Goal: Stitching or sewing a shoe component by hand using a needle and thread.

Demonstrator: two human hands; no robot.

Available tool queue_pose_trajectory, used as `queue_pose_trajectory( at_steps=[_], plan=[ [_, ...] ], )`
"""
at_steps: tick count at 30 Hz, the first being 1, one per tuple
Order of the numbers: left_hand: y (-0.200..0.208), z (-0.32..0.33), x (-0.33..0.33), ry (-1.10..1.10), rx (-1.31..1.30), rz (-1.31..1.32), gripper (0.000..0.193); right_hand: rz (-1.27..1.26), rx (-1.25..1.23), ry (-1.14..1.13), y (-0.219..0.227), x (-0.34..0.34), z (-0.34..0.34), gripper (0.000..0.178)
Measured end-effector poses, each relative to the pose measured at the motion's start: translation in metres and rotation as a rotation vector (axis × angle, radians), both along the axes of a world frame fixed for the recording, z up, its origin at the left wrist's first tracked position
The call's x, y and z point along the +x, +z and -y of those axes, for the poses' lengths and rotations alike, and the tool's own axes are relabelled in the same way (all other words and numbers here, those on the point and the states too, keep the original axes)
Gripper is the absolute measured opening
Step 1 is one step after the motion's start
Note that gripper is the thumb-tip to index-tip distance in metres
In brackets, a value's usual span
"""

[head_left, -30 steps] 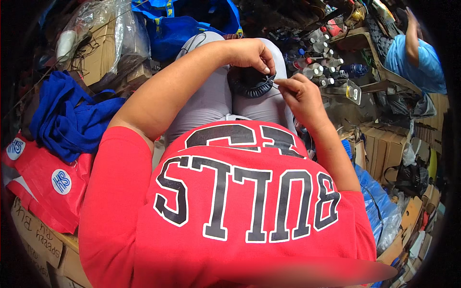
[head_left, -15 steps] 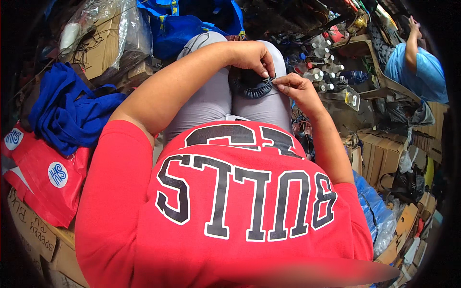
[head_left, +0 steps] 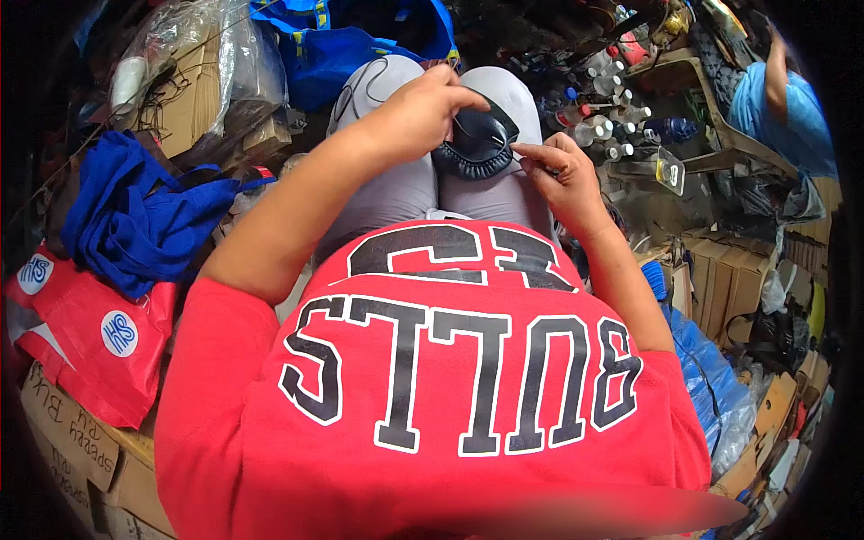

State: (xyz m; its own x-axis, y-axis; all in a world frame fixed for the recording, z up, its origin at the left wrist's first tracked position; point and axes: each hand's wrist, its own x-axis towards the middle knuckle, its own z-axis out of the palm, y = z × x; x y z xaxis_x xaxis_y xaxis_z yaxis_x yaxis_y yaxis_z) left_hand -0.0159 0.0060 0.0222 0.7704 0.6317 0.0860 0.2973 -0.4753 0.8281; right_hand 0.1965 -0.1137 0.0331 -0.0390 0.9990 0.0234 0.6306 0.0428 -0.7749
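Note:
On my grey-clad thighs (head_left: 378, 193) rests a black leather shoe upper (head_left: 477, 166) with a puckered, gathered rim toward me. My left hand (head_left: 432, 108) is closed over its far left part, the fingertips partly hidden. At the rim's right side my right hand (head_left: 562, 171) pinches with thumb and forefinger; what lies between the tips is too small to make out. A thin pale sliver shows on the upper beside those fingertips. A thin dark cord (head_left: 373, 90) loops over my left knee.
At left are a blue cloth (head_left: 144, 211), a red bag (head_left: 94, 337) and cardboard boxes (head_left: 76, 432). A blue bag (head_left: 360, 45) stands beyond my knees. Several bottles (head_left: 603, 117) cluster right of them. A person in light blue (head_left: 783, 112) is at far right.
My left hand has left the spot beside my right fingertips and moved left to the upper's far side. More of the upper's smooth black surface shows. My right hand still pinches at the rim.

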Motion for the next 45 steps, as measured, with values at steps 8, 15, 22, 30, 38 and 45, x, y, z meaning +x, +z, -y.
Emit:
queue_pose_trajectory(
  at_steps=[8, 15, 22, 30, 38, 45],
  plan=[
    [-0.006, 0.037, -0.017, 0.112, -0.041, 0.062, 0.035, 0.277, 0.183, 0.078, -0.002, -0.008, 0.012, 0.034],
    [-0.005, 0.038, -0.009, 0.146, 0.455, -0.083, 0.014, 0.327, 0.230, 0.072, -0.004, -0.008, 0.014, 0.033],
    [-0.011, 0.030, -0.004, 0.151, 0.084, 0.076, 0.016, -0.111, -0.144, -0.007, -0.008, 0.006, 0.008, 0.035],
    [-0.009, 0.021, -0.005, 0.106, 0.453, 0.005, 0.019, -0.231, -0.249, 0.083, -0.011, 0.020, -0.008, 0.045],
    [-0.018, 0.017, 0.002, 0.062, 0.204, 0.126, 0.022, -0.244, -0.250, 0.080, -0.011, 0.021, -0.012, 0.044],
    [-0.020, 0.016, 0.004, 0.077, 0.201, 0.040, 0.019, -0.236, -0.247, 0.103, -0.012, 0.023, -0.018, 0.050]
  ],
)
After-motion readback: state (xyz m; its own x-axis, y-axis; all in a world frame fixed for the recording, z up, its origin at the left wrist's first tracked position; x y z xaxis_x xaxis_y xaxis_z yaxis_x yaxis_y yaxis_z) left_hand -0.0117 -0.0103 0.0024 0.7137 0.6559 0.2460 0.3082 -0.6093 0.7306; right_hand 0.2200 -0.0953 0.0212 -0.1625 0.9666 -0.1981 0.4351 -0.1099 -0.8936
